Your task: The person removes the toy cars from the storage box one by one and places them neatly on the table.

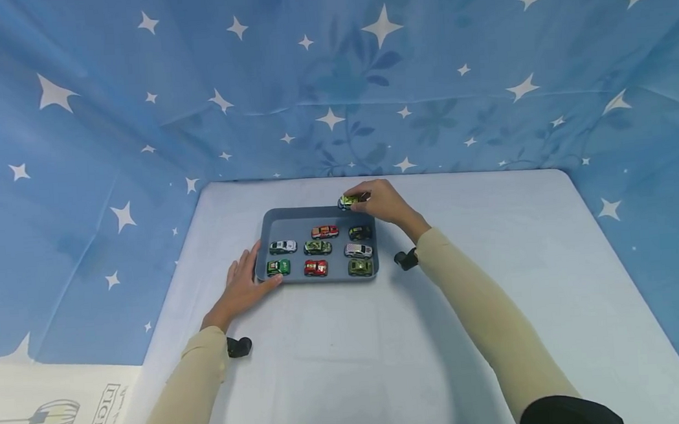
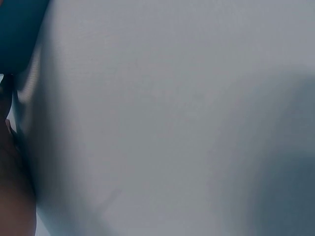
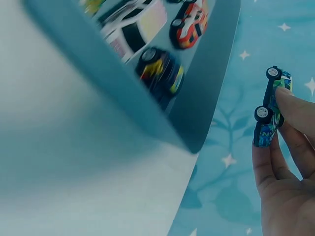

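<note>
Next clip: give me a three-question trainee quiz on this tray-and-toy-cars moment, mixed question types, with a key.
1. True or false: the right hand holds a toy car at the tray's far edge.
2. How many cars lie inside the tray? A) six B) eight C) ten
3. Fill in: the left hand rests flat against the tray's near-left ____.

Key: 1 true. 2 B: eight, counted in the head view. 3 corner.
</note>
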The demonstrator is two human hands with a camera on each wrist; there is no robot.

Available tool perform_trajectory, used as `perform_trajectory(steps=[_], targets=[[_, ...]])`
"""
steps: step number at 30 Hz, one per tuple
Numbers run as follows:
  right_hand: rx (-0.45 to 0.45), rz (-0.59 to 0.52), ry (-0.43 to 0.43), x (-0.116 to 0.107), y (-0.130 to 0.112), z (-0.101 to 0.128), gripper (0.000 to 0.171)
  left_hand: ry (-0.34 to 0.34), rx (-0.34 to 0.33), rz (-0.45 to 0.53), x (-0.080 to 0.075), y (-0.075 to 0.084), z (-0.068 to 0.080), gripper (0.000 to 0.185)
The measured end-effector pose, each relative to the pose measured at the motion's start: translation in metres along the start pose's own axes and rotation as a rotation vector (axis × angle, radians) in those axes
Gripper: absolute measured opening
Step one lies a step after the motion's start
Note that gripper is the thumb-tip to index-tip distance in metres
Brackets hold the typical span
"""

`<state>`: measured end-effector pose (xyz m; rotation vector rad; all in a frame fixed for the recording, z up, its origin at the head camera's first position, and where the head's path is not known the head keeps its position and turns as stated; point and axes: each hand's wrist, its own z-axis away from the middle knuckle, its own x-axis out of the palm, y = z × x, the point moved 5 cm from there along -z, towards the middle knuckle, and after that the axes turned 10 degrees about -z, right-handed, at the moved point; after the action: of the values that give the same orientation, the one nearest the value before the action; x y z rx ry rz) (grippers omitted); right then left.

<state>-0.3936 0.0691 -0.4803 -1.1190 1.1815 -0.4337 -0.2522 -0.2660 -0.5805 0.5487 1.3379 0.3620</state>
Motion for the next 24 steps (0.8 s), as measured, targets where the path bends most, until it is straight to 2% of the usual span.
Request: perform_trajectory(steps=[12, 19, 24], targets=[[0.017, 0.032, 0.035, -0.032, 0.021, 0.022, 0.032, -0.030, -0.015, -0.005, -0.001, -0.002, 0.000, 0.106], [0.084, 0.031, 0.043, -0.043, 0.041, 0.036, 0.033, -0.046, -0.025, -0.016, 0.001, -0.006, -0.001, 0.106], [0.093, 0.030, 0.059, -0.048, 0.053, 0.044, 0.033, -0.046, -0.019, -0.015, -0.001, -0.003, -0.001, 0.105]])
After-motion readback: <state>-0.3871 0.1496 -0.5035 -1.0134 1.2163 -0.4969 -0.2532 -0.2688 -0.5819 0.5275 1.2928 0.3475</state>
